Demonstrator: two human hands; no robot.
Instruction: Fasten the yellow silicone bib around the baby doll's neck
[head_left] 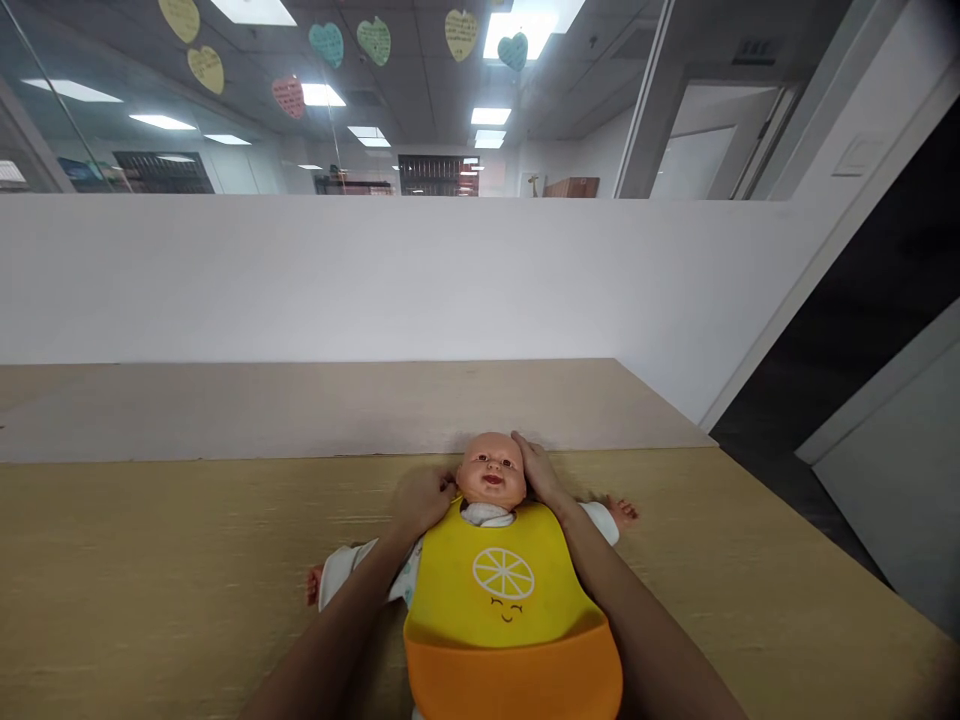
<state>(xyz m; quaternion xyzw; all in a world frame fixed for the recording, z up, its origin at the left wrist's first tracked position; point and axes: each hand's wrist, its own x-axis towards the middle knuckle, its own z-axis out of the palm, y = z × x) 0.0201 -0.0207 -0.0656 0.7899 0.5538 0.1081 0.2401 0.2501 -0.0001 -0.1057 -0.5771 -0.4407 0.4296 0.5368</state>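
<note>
A baby doll (491, 468) in white clothes lies on its back on the table, its arms spread to both sides. Over its chest is a yellow bib (450, 580) printed with a lemon slice, with an orange catch pocket (517, 680) at the bottom. My left hand (429, 498) is closed beside the doll's neck, fingers curled at the bib's neck strap. Against the other side of the doll's head rests my right hand (538, 470), its fingers stretched along the head. The back of the doll's neck and the strap ends are hidden.
The wooden table (187, 560) has a paler board (337, 405) along its far side. Behind it stands a white wall (375, 280) with glass above, carrying several heart-shaped notes (373, 41). At the right, past the table's edge, is a dark floor (795, 500).
</note>
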